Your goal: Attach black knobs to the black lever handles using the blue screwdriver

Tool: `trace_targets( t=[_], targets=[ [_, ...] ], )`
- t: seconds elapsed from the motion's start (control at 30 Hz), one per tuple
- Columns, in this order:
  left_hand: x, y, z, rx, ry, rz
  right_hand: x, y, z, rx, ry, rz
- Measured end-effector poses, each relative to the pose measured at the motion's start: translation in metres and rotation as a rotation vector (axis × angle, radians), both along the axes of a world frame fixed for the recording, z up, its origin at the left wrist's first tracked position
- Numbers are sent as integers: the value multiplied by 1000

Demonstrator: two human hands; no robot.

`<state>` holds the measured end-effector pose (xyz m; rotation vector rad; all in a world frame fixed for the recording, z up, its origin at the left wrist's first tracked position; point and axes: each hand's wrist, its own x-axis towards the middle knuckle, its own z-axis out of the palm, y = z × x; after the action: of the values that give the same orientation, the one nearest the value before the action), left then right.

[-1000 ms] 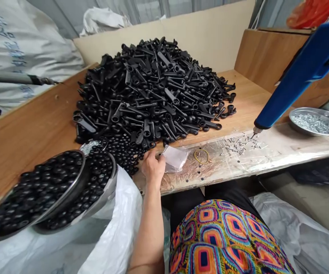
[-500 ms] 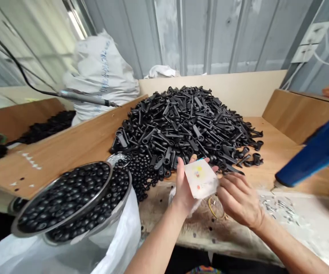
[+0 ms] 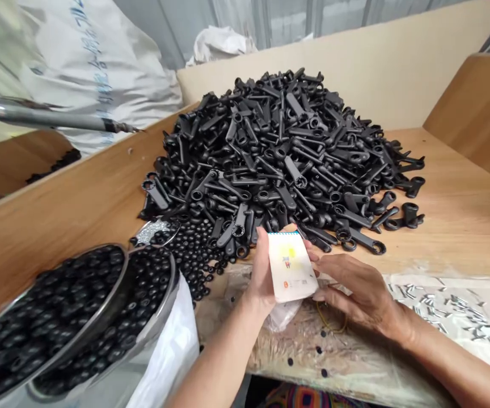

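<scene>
While the left hand [image 3: 266, 277] grasps a small white paper card with a blue top edge [image 3: 291, 266], holding it upright with the palm turned toward it, the right hand [image 3: 359, 297] sits half curled at the card's right side. Its fingertips reach that edge, though whether they pinch the card or only touch it is hard to tell from this angle. Both forearms come in from the near side, angled toward each other. A crumpled clear plastic bag [image 3: 285, 317] hangs just below the card, and a thin yellow rubber band [image 3: 331, 320] lies under the right hand on a worn, stained board [image 3: 355, 360]. Just beyond the hands, a large heap of black moulded plastic levers [image 3: 279, 153] covers a light wooden tabletop [image 3: 461, 238]. Loose round black beads [image 3: 194, 255] spill near the left hand, and two tilted steel bowls of black beads [image 3: 66, 323] stand to the left. Small silver metal pins [image 3: 440, 309] are scattered to the right.
</scene>
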<state>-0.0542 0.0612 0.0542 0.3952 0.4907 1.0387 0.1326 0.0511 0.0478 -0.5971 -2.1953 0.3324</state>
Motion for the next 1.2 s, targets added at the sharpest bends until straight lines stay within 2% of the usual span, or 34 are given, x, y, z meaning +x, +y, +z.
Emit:
trace_targets(
  t=[0.07, 0.13, 0.33, 0.47, 0.67, 0.8, 0.9, 1.03, 1.2],
  targets=[
    [5, -3, 0, -35, 37, 20, 3, -5, 0, -62, 16, -8],
    [11, -6, 1, -76, 97, 63, 3, -10, 0, -57, 33, -19],
    [26, -14, -4, -210, 216, 71, -5, -20, 0, 109, -18, -11],
    [26, -16, -8, -198, 244, 22, -3, -22, 1, 171, -55, -30],
    [20, -14, -5, -74, 246, 39, 4, -21, 7, -42, 43, 18],
    [17, -11, -3, -34, 279, 23, 8, -21, 16, -67, 68, 16],
    [16, -10, -5, -44, 375, -9, 14, -22, 20, -40, 46, -31],
    [15, -10, -7, -55, 557, -112, 23, -16, 20, 27, 81, -196],
    [18, -13, -5, -63, 659, -160, 30, -5, 16, 8, -74, -352]
  ],
)
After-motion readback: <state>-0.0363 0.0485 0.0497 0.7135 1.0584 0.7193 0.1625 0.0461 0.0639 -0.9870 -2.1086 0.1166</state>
